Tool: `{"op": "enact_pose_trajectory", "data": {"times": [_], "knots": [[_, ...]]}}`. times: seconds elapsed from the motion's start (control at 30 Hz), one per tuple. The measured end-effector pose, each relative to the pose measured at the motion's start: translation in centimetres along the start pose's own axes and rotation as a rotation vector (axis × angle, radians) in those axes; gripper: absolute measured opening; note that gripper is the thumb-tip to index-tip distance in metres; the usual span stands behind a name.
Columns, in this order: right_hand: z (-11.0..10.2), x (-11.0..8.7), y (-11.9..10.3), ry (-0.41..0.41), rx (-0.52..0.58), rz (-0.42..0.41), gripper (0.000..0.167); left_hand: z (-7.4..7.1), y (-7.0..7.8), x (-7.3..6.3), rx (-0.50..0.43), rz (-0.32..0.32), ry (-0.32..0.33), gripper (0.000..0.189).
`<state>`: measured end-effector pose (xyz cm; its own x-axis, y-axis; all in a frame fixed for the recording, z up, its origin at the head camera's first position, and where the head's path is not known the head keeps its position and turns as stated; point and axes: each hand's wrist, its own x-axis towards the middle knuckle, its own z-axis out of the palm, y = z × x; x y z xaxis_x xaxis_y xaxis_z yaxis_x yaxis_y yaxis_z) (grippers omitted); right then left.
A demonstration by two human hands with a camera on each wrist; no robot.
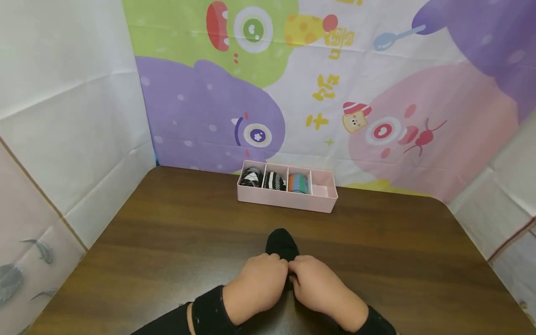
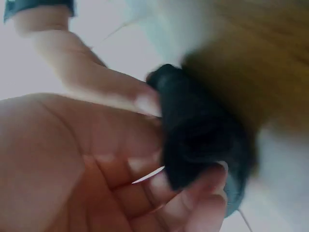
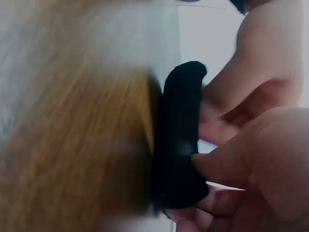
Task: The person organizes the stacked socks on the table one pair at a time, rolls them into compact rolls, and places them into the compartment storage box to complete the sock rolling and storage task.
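Note:
A black sock, partly folded or rolled, lies over the brown table in front of me in the head view. My left hand grips its near part from the left, with fingers bent round the fabric. From the other side my right hand pinches it between thumb and fingers, and the two hands meet. In the left wrist view the sock shows a dark fold at its end. The right wrist view has the sock as a thick bundle close to the tabletop. My hands hide its near end in the head view.
A pink divided box stands at the table's back edge. It holds an argyle sock, a black-and-white striped sock and a multicoloured sock in separate compartments. A cartoon-printed cloth hangs behind the table.

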<state>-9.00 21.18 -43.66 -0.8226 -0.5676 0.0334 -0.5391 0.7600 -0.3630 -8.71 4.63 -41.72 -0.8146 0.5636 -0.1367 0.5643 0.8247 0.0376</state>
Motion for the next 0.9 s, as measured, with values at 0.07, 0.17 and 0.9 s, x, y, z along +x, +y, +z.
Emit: {"op": "enact_pose_trajectory", "data": {"times": [0.07, 0.17, 0.9], "knots": [[0.0, 0.2, 0.3, -0.012, 0.051, 0.034, 0.008, -0.3, 0.2, -0.2, 0.014, 0.005, -0.016, 0.026], [0.0, 0.3, 0.5, -0.016, 0.106, 0.078, 0.007, -0.7, 0.5, -0.3, 0.026, 0.013, -0.019, 0.030], [-0.5, 0.1, -0.3, 0.021, 0.047, 0.074, 0.027, -0.6, -1.6, 0.5, -0.089, 0.086, 0.030, 0.019]]}}
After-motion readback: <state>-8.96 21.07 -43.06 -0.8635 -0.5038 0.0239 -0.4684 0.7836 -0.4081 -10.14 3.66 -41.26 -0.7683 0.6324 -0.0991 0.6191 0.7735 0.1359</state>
